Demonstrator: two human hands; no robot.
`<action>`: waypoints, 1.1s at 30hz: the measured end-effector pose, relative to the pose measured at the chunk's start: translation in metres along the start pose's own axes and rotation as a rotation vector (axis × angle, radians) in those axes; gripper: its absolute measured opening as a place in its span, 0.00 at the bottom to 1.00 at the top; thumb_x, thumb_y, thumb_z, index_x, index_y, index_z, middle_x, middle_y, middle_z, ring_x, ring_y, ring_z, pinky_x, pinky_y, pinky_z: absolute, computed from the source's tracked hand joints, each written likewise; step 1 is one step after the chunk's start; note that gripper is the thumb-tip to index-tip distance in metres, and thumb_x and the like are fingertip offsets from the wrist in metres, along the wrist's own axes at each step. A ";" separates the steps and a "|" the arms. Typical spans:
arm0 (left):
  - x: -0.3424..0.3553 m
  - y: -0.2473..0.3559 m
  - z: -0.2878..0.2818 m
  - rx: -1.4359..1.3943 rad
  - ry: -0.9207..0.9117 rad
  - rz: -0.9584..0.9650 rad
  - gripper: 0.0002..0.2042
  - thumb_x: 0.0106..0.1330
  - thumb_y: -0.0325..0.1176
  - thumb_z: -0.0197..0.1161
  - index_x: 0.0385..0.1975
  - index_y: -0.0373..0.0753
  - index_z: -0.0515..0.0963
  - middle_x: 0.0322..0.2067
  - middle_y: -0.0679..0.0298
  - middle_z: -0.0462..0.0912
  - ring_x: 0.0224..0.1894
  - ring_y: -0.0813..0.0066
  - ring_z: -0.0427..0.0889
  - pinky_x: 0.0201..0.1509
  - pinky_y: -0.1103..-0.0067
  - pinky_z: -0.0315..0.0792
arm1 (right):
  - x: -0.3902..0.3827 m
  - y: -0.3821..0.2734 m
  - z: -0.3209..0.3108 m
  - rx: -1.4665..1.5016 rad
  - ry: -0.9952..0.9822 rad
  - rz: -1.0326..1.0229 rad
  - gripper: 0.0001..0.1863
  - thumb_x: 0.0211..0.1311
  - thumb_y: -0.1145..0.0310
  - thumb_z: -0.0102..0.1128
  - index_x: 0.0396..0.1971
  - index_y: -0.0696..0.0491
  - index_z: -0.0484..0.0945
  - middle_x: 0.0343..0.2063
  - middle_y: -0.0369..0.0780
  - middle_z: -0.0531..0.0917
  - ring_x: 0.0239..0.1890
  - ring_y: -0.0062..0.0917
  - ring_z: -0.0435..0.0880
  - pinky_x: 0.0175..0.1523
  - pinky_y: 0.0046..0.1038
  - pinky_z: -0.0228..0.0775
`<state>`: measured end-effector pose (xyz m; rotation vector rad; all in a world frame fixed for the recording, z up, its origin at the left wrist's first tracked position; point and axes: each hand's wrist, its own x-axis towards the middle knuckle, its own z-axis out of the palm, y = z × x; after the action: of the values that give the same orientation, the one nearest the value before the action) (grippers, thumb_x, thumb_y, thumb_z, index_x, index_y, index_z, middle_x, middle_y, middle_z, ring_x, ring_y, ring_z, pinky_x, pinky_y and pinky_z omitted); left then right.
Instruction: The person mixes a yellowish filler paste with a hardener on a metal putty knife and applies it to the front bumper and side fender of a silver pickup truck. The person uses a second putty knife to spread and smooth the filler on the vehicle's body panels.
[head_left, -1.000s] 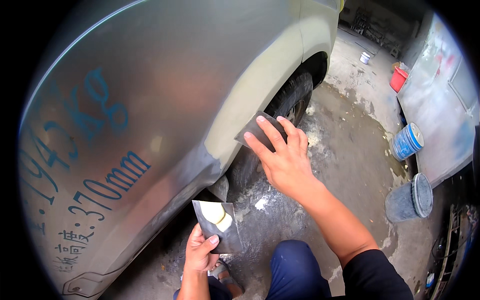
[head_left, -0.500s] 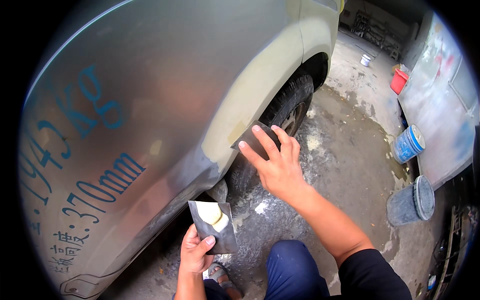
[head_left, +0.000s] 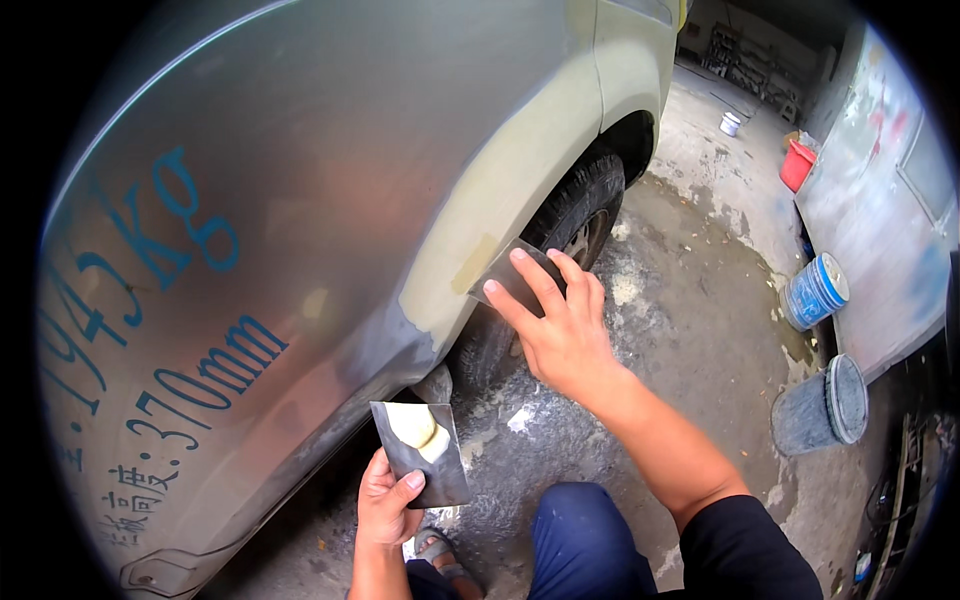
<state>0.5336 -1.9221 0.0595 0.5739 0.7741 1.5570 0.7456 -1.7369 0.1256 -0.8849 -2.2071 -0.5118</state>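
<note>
My left hand [head_left: 388, 505] grips a dark flat putty plate [head_left: 445, 485], its thumb on top. A lump of pale cream putty [head_left: 412, 424] lies on the plate's far half. Farther forward, my right hand [head_left: 570, 340] holds a thin dark putty spreader [head_left: 508, 278], fingers spread across its face and thumb hidden. The spreader's edge meets the pale wheel arch [head_left: 448, 232] of a grey vehicle, beside a yellowish putty smear [head_left: 474, 262]. A grey patch [head_left: 408, 330] covers the arch's lower end.
Behind the spreader is a black tyre [head_left: 580, 190]. On the stained concrete to the right stand a grey bucket [head_left: 805, 408] and a blue-and-white bucket [head_left: 812, 292], near a paint-marked panel [head_left: 880, 230]. A red bucket [head_left: 797, 165] and a small white pail [head_left: 730, 124] are farther off.
My right hand and the spreader have shifted slightly right, and more of the yellowish smear shows on the arch. The left hand with its plate sits slightly farther left in view.
</note>
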 end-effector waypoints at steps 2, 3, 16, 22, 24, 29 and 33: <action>-0.001 0.000 0.000 0.000 0.007 0.003 0.24 0.56 0.22 0.66 0.54 0.35 0.70 0.50 0.59 0.78 0.52 0.67 0.77 0.60 0.69 0.70 | -0.002 -0.004 -0.006 0.012 -0.030 0.023 0.29 0.46 0.77 0.58 0.53 0.43 0.75 0.62 0.41 0.65 0.59 0.45 0.61 0.55 0.46 0.57; -0.002 0.001 0.000 -0.002 0.009 0.006 0.24 0.55 0.22 0.66 0.54 0.35 0.70 0.50 0.59 0.78 0.52 0.67 0.77 0.60 0.69 0.70 | 0.003 -0.005 -0.008 0.017 0.001 0.009 0.29 0.46 0.77 0.58 0.53 0.43 0.75 0.62 0.41 0.64 0.59 0.45 0.61 0.56 0.46 0.57; -0.006 0.002 0.001 -0.004 0.032 0.024 0.24 0.55 0.22 0.65 0.54 0.35 0.70 0.49 0.59 0.78 0.52 0.66 0.78 0.60 0.69 0.70 | 0.011 0.009 -0.012 0.044 0.031 0.017 0.28 0.48 0.77 0.58 0.53 0.42 0.75 0.63 0.41 0.63 0.60 0.46 0.60 0.58 0.47 0.56; -0.002 -0.002 0.003 0.003 -0.007 0.038 0.24 0.56 0.23 0.65 0.54 0.35 0.70 0.49 0.59 0.78 0.52 0.67 0.78 0.60 0.69 0.69 | 0.024 0.028 -0.011 0.054 0.070 -0.014 0.28 0.48 0.77 0.59 0.54 0.43 0.75 0.63 0.41 0.63 0.60 0.46 0.61 0.58 0.47 0.58; -0.002 0.000 0.003 0.011 0.006 0.048 0.24 0.56 0.23 0.64 0.55 0.36 0.69 0.50 0.60 0.78 0.52 0.67 0.77 0.60 0.69 0.69 | 0.011 0.023 -0.012 0.088 0.013 0.024 0.28 0.49 0.76 0.60 0.54 0.43 0.74 0.62 0.43 0.64 0.59 0.47 0.61 0.59 0.49 0.57; -0.006 -0.005 0.021 -0.098 0.073 0.099 0.27 0.56 0.23 0.63 0.58 0.39 0.67 0.52 0.62 0.76 0.54 0.69 0.75 0.61 0.70 0.68 | -0.033 -0.024 -0.041 0.716 -0.015 0.027 0.28 0.53 0.71 0.62 0.58 0.51 0.72 0.60 0.48 0.66 0.58 0.45 0.67 0.63 0.44 0.59; -0.007 -0.002 0.046 -0.156 0.112 0.167 0.25 0.58 0.23 0.63 0.57 0.38 0.66 0.51 0.61 0.76 0.54 0.69 0.75 0.63 0.70 0.65 | -0.076 -0.068 -0.040 1.456 -0.302 0.022 0.26 0.56 0.70 0.63 0.58 0.50 0.74 0.63 0.47 0.64 0.63 0.41 0.66 0.65 0.39 0.59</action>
<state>0.5701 -1.9217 0.0883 0.4483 0.6949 1.7986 0.7550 -1.8404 0.0916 -0.1452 -2.0594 1.2048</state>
